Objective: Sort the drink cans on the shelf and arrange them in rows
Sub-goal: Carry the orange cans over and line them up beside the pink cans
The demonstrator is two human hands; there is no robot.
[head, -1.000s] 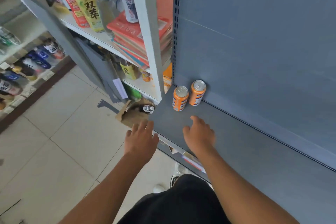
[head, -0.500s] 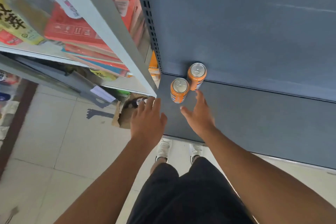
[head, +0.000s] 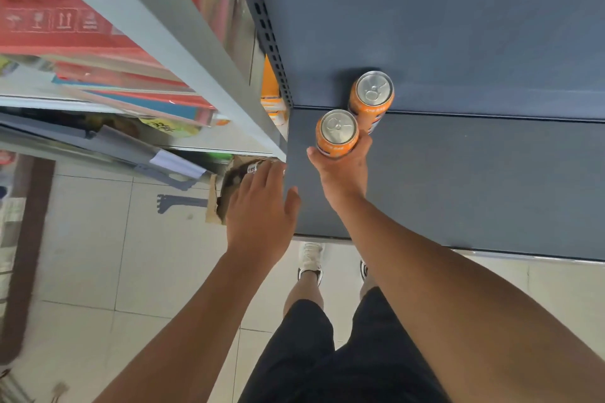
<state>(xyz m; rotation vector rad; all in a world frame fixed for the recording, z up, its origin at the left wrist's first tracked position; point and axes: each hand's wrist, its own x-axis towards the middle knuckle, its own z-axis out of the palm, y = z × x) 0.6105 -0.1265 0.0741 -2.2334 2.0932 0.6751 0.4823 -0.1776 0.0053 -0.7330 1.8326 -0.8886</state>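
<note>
Since 0.5 s ago, the right hand point(head: 342, 173) has closed the gap to the near orange can point(head: 336, 136) and now grips it, thumb on the can's left side and fingers curled round its right side. The left hand point(head: 262, 206) has drifted a little forward; it is flat, fingers straight and close together, holding nothing.

Positions, head view:
- Near orange can: upright on the dark grey shelf point(head: 474, 180), near its left end, silver lid facing up.
- Far orange can point(head: 373, 98): upright, just behind and to the right of can 1, standing against the back panel point(head: 425, 26). Whether the 2 cans touch cannot be told.
- Left hand: over the shelf's front-left corner. Contact with the shelf edge cannot be told.

Surroundings: a pale grey upright post point(head: 183, 42) of the neighbouring rack, with red boxes point(head: 59, 20) stacked behind it. A cardboard box point(head: 217, 203) sits on the tiled floor point(head: 98, 239) below the left hand. 2 shoes point(head: 309, 260) show under the shelf's front edge.
</note>
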